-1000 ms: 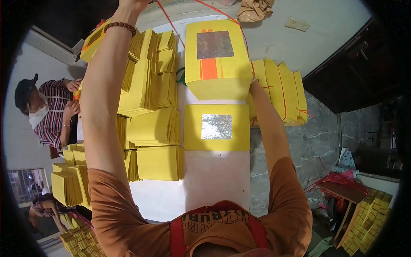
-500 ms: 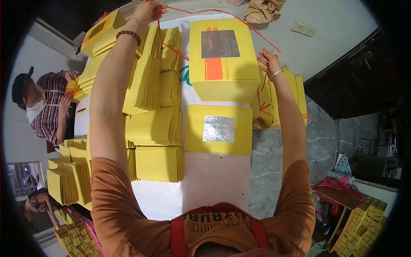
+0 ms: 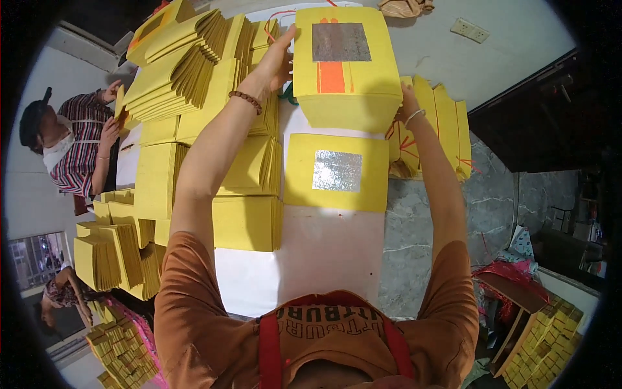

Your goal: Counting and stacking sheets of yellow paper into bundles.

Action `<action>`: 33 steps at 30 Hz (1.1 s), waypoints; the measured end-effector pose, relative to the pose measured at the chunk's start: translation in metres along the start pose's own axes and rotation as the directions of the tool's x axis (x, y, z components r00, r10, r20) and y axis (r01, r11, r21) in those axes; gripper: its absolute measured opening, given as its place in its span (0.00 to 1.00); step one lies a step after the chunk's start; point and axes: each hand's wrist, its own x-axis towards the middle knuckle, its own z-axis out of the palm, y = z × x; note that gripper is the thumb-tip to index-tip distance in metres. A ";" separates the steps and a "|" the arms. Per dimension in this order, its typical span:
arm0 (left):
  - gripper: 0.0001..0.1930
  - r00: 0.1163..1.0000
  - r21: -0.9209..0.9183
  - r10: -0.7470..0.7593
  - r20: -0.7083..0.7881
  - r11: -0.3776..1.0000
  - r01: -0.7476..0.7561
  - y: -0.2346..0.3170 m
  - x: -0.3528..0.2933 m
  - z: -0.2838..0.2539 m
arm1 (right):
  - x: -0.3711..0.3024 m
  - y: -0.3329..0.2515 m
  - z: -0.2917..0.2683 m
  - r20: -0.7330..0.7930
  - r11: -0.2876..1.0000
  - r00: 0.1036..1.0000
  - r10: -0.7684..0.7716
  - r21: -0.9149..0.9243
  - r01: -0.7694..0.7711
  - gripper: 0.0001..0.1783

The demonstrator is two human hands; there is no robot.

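Nearest, the smooth white counter (image 3: 330,253) shows its pale surface, its right edge bordering the grey marbled floor (image 3: 418,259). Beyond, a flat yellow paper sheet (image 3: 336,171) bearing a silver square reaches that edge; a narrow white gap separates it from folded yellow paper stacks (image 3: 246,223) on the left. Farther, the hands flank a tall yellow paper block (image 3: 355,74) with a grey square and orange stripe: the left hand (image 3: 278,63) lies unclenched against its left side, fingers pointing forward; the right hand (image 3: 408,105) is beside its right side, its grip unclear.

Yellow paper stack (image 3: 364,79) between left hand (image 3: 278,62) and right hand (image 3: 409,104)
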 end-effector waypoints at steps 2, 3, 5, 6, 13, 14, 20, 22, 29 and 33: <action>0.40 0.993 -0.263 -0.120 -0.019 0.958 0.111 -0.005 -0.015 -0.006 | -0.013 0.020 0.042 0.110 0.999 0.993 -0.034 -0.007 0.035 0.37; 0.40 0.992 -0.262 -0.125 -0.027 0.958 0.114 -0.009 -0.020 -0.003 | -0.026 0.025 0.061 0.195 0.996 0.977 -0.082 -0.011 0.086 0.37; 0.37 0.987 -0.341 -0.104 -0.121 0.938 0.057 -0.017 -0.025 0.007 | -0.043 0.025 0.074 0.198 0.997 0.977 -0.073 0.014 0.072 0.37; 0.37 0.987 -0.340 -0.107 -0.120 0.939 0.060 -0.021 -0.024 0.005 | -0.051 0.024 0.079 0.204 0.997 0.977 -0.068 0.037 0.062 0.37; 0.35 0.985 -0.195 -0.086 -0.153 0.979 0.055 -0.064 -0.017 0.013 | -0.096 -0.009 0.099 0.226 0.987 0.972 -0.057 0.158 0.021 0.40; 0.35 0.983 -0.174 -0.083 -0.162 0.983 0.054 -0.066 -0.017 0.002 | -0.110 -0.017 0.105 0.179 0.986 0.982 -0.053 0.163 0.024 0.41; 0.34 0.971 -0.053 -0.045 -0.235 0.998 0.033 -0.089 0.008 -0.027 | -0.114 -0.022 0.114 0.111 0.972 0.993 -0.041 0.235 0.014 0.40; 0.33 0.965 -0.015 -0.022 -0.262 1.000 0.019 -0.094 0.018 -0.039 | -0.113 -0.030 0.117 0.105 0.967 0.994 -0.007 0.255 -0.020 0.38; 0.29 0.839 0.331 0.132 -0.527 0.942 0.060 -0.138 0.095 -0.116 | -0.106 -0.045 0.122 0.170 0.950 0.973 -0.159 0.295 0.103 0.37; 0.30 0.905 0.079 0.125 -0.406 0.992 -0.102 -0.148 0.123 -0.131 | -0.089 -0.048 0.132 0.188 0.930 0.955 -0.232 0.332 0.160 0.36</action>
